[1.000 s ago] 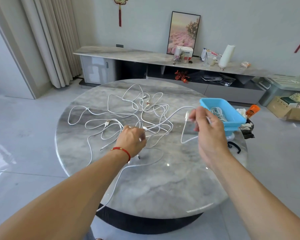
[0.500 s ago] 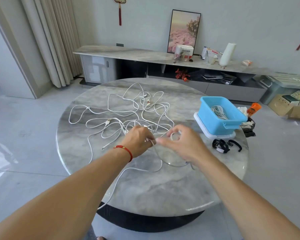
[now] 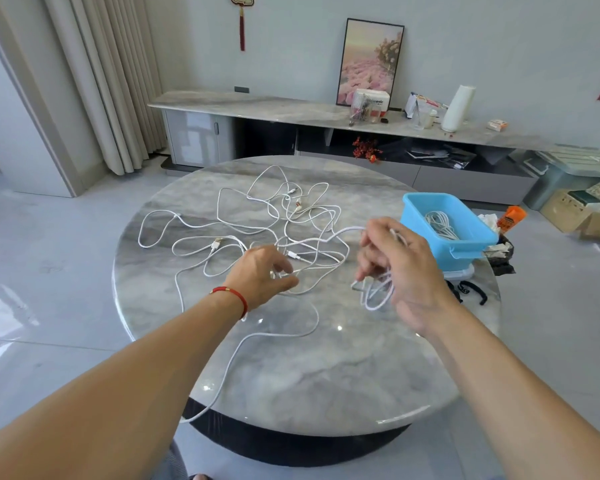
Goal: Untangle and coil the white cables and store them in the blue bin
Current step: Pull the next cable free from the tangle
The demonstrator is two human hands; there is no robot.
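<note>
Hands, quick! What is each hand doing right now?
Left hand: pinches a white cable on the table.
Right hand: grips loops of that cable, partly coiled.

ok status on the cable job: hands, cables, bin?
Right hand holds a part-wound coil. Left hand pinches the same cable. Tangle spread on table; blue bin holds one coil. Nothing blocking.

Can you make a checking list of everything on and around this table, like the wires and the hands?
Surface: round marble table, glossy.
Job's things: blue bin at the right edge, coiled cable inside.
Clutter: black straps beside the bin.
Grippers: left hand pinches a cable; right hand holds hanging loops.
Cables: white tangle spread across the table; one strand hangs over the near edge.
Surroundings: sideboard, curtain, framed picture, cardboard boxes.
</note>
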